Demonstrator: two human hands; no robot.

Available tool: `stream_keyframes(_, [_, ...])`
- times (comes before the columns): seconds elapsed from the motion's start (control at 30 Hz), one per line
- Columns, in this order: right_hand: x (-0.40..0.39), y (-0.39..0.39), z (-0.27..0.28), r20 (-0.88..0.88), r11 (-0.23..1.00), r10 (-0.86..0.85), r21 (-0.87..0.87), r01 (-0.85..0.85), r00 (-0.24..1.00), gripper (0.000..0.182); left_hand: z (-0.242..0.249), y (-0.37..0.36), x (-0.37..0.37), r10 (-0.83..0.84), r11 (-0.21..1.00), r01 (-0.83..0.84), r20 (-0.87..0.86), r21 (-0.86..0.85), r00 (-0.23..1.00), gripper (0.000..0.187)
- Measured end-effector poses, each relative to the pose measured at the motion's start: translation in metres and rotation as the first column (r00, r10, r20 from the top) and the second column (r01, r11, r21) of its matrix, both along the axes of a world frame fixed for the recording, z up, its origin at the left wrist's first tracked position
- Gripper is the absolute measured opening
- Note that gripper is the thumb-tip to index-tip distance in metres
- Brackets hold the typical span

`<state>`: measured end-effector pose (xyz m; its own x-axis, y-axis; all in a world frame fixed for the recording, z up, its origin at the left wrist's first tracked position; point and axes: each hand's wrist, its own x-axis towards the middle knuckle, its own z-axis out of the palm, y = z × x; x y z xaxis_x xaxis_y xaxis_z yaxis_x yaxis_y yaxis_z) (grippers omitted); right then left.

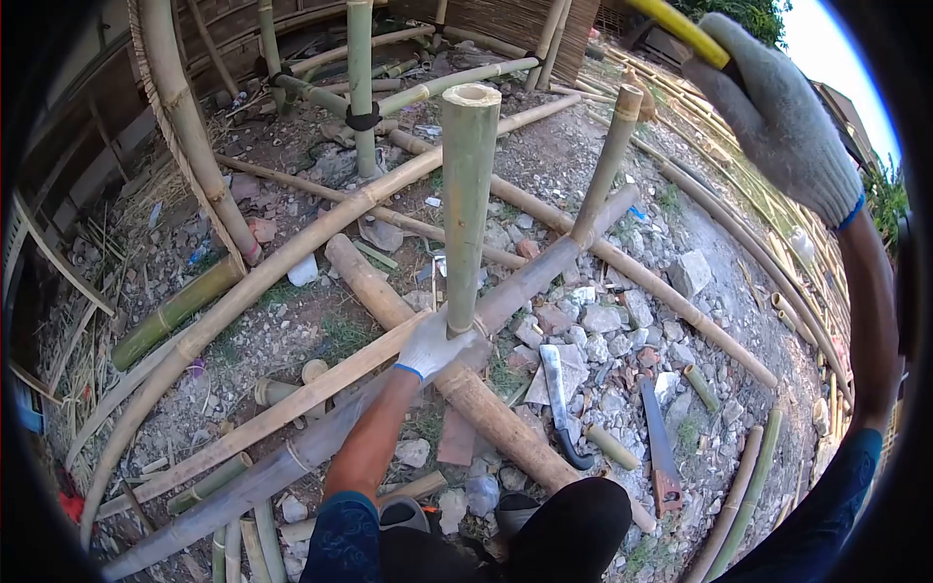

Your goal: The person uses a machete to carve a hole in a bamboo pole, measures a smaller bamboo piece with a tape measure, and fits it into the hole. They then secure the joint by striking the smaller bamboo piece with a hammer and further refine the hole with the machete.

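Left fingers (465, 347): gloved in pale cloth and holding the foot of an upright bamboo post (469, 204); their tips are hidden, so how far they wrap around cannot be told.
Right fingers (743, 44): gloved in grey, closed around a yellow handle (680, 29), raised high at the upper right.
Upright bamboo post: near the middle of the view, pale hollow end uppermost, foot over a dark bamboo pole (530, 277) lying aslant across the ground.
Steady hold: the low grip looks sound; it would be best to hold the post square to the dark pole, with the left hand well below the top rim.
Raised handle: if it is brought down on the post, a straight, measured swing centred on the rim would probably limit tilting and splitting.
Footing: loose rubble (603, 321) could let the poles shift; a machete (557, 394) and a handsaw (656, 437) lie close by, so the feet should avoid them.
Hidden joint: the glove covers the post's foot, so whether it sits in a hole is unclear.
Cut-off tool: its far end lies beyond the view, so its kind is uncertain.
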<state>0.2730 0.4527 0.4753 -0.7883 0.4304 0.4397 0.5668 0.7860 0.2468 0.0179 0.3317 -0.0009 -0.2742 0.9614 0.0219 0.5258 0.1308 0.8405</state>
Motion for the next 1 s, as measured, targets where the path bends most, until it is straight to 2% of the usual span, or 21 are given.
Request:
stream_keyframes(0.03, [-0.001,-0.008,0.008,-0.169,0.995,-0.062,-0.083,0.049,0.984,0.033,0.0,-0.001,0.0,-0.003,1.0,0.003,0.008,0.002,1.0,0.054])
stream_keyframes(0.1, [-0.02,-0.018,0.036,-0.496,0.989,0.081,-0.066,-0.13,0.864,0.028,0.004,-0.001,0.002,0.002,0.997,-0.001,0.009,-0.073,1.0,0.054])
stream_keyframes(0.13, [-0.032,-0.02,0.047,-0.586,0.968,0.208,0.005,-0.253,0.783,0.027,0.005,-0.001,-0.001,0.004,0.994,-0.003,0.001,-0.107,1.0,0.054])
stream_keyframes(0.17, [-0.037,-0.021,0.051,-0.636,0.94,0.301,0.074,-0.332,0.711,0.028,-0.001,0.0,-0.001,0.004,0.999,-0.004,-0.019,-0.039,1.0,0.054])
stream_keyframes(0.2, [-0.043,-0.021,0.046,-0.65,0.926,0.338,0.101,-0.363,0.681,0.03,-0.002,-0.001,0.001,-0.003,0.998,0.001,-0.019,-0.057,1.0,0.053])
stream_keyframes(0.27, [-0.038,-0.022,0.014,-0.438,0.987,0.021,-0.134,-0.088,0.899,0.029,0.003,0.0,0.001,-0.013,0.996,0.011,-0.026,-0.083,1.0,0.053])
stream_keyframes(0.3, [-0.036,-0.023,-0.003,-0.299,0.974,-0.134,-0.217,0.069,0.945,0.034,0.002,-0.003,0.001,-0.022,0.997,0.019,-0.033,-0.068,0.999,0.053])
stream_keyframes(0.37, [-0.025,-0.018,-0.041,0.049,0.986,-0.016,-0.168,0.024,0.999,0.04,0.002,-0.003,0.0,-0.027,1.0,0.026,-0.056,-0.017,0.998,0.052])
stream_keyframes(0.4, [-0.018,-0.019,-0.056,0.263,0.975,0.214,-0.119,-0.189,0.941,0.038,0.0,-0.006,-0.001,-0.002,1.0,0.003,-0.052,0.018,0.999,0.051])
stream_keyframes(0.47, [-0.015,-0.001,-0.042,0.136,0.97,0.239,0.008,-0.242,0.962,0.036,-0.006,-0.001,0.004,0.019,0.995,-0.016,-0.025,0.096,1.0,0.049])
stream_keyframes(0.5, [-0.016,0.004,-0.037,0.062,0.957,0.276,0.071,-0.28,0.959,0.036,0.0,-0.003,0.003,0.0,1.0,0.0,-0.046,-0.005,0.999,0.048])
stream_keyframes(0.53, [-0.015,0.006,-0.037,-0.031,0.985,0.163,0.058,-0.161,0.986,0.033,0.002,0.003,-0.002,0.008,1.0,-0.008,-0.042,0.017,0.999,0.048])
stream_keyframes(0.6, [-0.003,0.003,-0.031,-0.234,0.973,-0.038,-0.231,-0.018,0.971,0.047,-0.005,-0.004,0.004,0.011,1.0,-0.011,-0.015,0.024,1.0,0.048])
stream_keyframes(0.63, [0.005,0.01,-0.037,-0.322,0.932,-0.161,-0.36,0.036,0.933,0.045,-0.004,0.001,0.003,0.003,0.999,-0.001,-0.031,0.043,1.0,0.048])
stream_keyframes(0.7, [0.002,-0.009,-0.056,-0.343,0.9,-0.194,-0.435,0.028,0.919,0.035,-0.006,-0.003,0.002,-0.002,0.998,0.005,-0.054,0.064,0.999,0.049])
stream_keyframes(0.8, [0.023,-0.027,-0.108,-0.292,0.765,-0.313,-0.641,0.058,0.904,0.029,-0.006,-0.004,0.003,0.002,1.0,-0.002,-0.063,0.01,0.998,0.052])
stream_keyframes(0.87, [0.056,-0.024,-0.178,-0.215,0.808,-0.267,-0.581,0.096,0.939,0.028,-0.003,-0.003,0.002,0.005,1.0,-0.005,-0.052,-0.013,0.999,0.054])
stream_keyframes(0.9, [0.07,-0.03,-0.208,-0.102,0.761,-0.311,-0.622,0.183,0.945,0.029,-0.001,-0.005,0.004,0.003,1.0,-0.004,-0.04,-0.009,0.999,0.053])
stream_keyframes(0.93, [0.087,-0.037,-0.248,-0.105,0.711,-0.358,-0.675,0.198,0.928,0.031,0.0,-0.006,0.003,0.004,1.0,-0.004,-0.032,-0.006,0.999,0.053])
stream_keyframes(0.97, [0.098,-0.045,-0.277,0.096,0.602,-0.462,-0.696,0.391,0.881,0.032,-0.001,-0.006,0.002,0.013,0.999,-0.011,-0.034,0.039,0.999,0.051])
stream_keyframes(1.0, [0.127,-0.044,-0.33,0.082,0.691,-0.395,-0.63,0.355,0.915,0.032,-0.002,-0.006,0.004,0.022,0.997,-0.019,-0.032,0.081,0.999,0.049])
